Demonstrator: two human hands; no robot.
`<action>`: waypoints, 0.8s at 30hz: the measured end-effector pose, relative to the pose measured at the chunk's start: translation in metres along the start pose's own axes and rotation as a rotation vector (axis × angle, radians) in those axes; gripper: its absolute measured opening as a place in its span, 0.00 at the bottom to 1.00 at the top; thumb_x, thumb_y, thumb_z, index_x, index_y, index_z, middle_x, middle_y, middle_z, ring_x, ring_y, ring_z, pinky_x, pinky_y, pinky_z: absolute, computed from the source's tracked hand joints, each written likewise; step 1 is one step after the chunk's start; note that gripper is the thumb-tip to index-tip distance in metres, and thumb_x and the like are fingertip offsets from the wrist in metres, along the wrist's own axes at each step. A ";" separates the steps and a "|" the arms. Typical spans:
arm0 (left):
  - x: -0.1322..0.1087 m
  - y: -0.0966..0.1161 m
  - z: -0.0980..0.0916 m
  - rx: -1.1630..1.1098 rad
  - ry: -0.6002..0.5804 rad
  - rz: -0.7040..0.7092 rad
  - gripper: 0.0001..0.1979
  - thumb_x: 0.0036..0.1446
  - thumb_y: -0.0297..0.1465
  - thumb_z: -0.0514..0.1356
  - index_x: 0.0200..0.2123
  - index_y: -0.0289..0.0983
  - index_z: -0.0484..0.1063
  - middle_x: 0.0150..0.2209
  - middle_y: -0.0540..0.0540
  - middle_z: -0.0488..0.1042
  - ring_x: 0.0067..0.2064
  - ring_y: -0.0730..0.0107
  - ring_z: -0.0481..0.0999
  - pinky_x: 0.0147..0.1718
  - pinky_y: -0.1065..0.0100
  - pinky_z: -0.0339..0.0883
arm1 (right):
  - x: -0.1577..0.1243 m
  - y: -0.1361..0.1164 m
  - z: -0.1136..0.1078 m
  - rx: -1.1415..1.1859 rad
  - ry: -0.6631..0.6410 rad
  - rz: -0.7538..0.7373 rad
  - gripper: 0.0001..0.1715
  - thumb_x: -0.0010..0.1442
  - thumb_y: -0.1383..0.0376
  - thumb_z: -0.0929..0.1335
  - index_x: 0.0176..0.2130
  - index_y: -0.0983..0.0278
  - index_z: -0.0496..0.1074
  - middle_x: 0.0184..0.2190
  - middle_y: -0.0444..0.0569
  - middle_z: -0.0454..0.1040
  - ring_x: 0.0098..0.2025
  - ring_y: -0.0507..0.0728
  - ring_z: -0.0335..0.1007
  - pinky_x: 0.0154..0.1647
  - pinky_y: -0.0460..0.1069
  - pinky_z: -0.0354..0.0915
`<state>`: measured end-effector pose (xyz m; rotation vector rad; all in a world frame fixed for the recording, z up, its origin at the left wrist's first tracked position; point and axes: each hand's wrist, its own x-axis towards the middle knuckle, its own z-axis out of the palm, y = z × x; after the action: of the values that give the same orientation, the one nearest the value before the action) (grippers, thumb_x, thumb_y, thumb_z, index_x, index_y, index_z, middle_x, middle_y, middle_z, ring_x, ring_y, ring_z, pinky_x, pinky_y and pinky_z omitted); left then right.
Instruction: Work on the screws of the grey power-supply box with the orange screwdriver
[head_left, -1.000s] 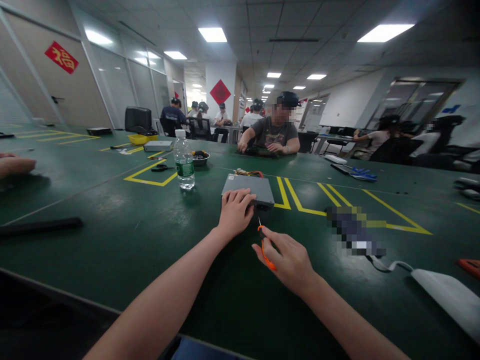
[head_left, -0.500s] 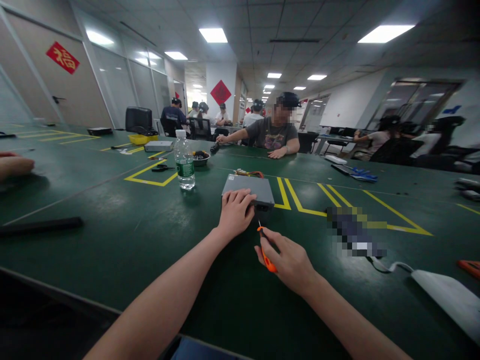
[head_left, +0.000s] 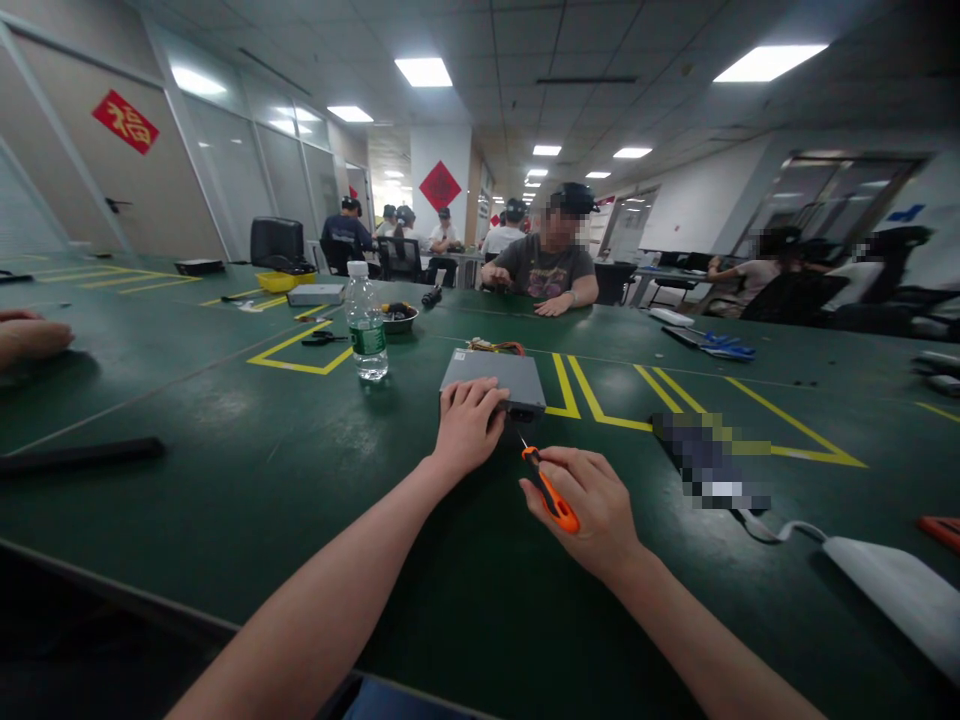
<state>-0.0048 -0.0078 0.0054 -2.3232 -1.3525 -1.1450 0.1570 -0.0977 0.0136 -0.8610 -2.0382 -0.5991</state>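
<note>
A grey metal computer power supply lies on the green table, its socket side facing me and coloured cables at its far edge. My left hand grips its near left part, fingers over the top and thumb at the front edge. In my right hand is an orange and black screwdriver, held between thumb and fingers. Its thin shaft points up and left toward the front face of the power supply. Whether the tip touches the metal I cannot tell.
A water bottle stands left of the power supply, near a metal bowl. To the right lie a blurred dark object and a white item with a cord. A person sits opposite; another person's hand is at left.
My right hand has shifted slightly right, and more of the screwdriver's handle shows. My left hand stays on the power supply. The person opposite has drawn one arm back.
</note>
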 end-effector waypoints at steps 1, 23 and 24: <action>0.000 0.000 0.000 0.001 0.001 0.001 0.12 0.56 0.30 0.54 0.44 0.45 0.66 0.51 0.50 0.68 0.54 0.64 0.61 0.54 0.57 0.48 | 0.000 0.001 -0.003 0.010 0.007 -0.017 0.07 0.53 0.69 0.67 0.35 0.64 0.67 0.33 0.51 0.72 0.35 0.54 0.69 0.36 0.51 0.65; 0.000 0.000 -0.002 0.004 -0.014 0.007 0.12 0.57 0.31 0.52 0.45 0.44 0.66 0.52 0.49 0.67 0.55 0.63 0.61 0.55 0.57 0.48 | -0.006 0.020 -0.020 -0.027 0.089 -0.022 0.08 0.51 0.71 0.67 0.35 0.63 0.67 0.30 0.47 0.72 0.31 0.52 0.68 0.34 0.49 0.66; 0.000 0.000 -0.002 0.005 -0.015 0.008 0.12 0.57 0.31 0.52 0.45 0.45 0.66 0.52 0.49 0.67 0.55 0.63 0.61 0.55 0.57 0.48 | -0.006 0.020 -0.020 -0.026 0.088 -0.022 0.08 0.52 0.71 0.67 0.35 0.63 0.67 0.30 0.47 0.72 0.32 0.52 0.68 0.34 0.49 0.66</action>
<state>-0.0057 -0.0089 0.0067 -2.3362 -1.3483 -1.1230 0.1847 -0.1008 0.0214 -0.8144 -1.9666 -0.6660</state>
